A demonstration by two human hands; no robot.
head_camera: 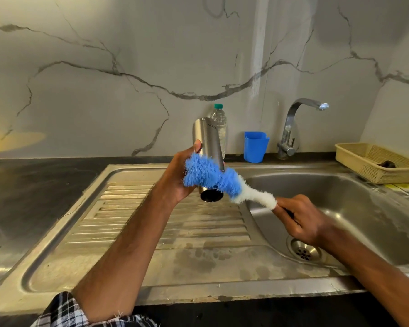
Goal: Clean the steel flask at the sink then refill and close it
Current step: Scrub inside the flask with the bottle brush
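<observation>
Flask (209,140) clasped by left grip (178,175) | right grip (297,219) pinches brush (229,184), handle mostly hidden | bristles mask flask

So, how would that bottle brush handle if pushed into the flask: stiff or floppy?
Probably bendy: the bottle brush curves between the right hand and the flask. Its fluffy bristles look soft and should squash easily. Likely light, held out by its handle end alone.

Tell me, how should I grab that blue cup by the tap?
Probably round its middle, coming from the front. The cup stands upright with its mouth up, so fingers can wrap its sides. The wall is close behind it and the tap stands to its right, so the front looks most open.
</observation>
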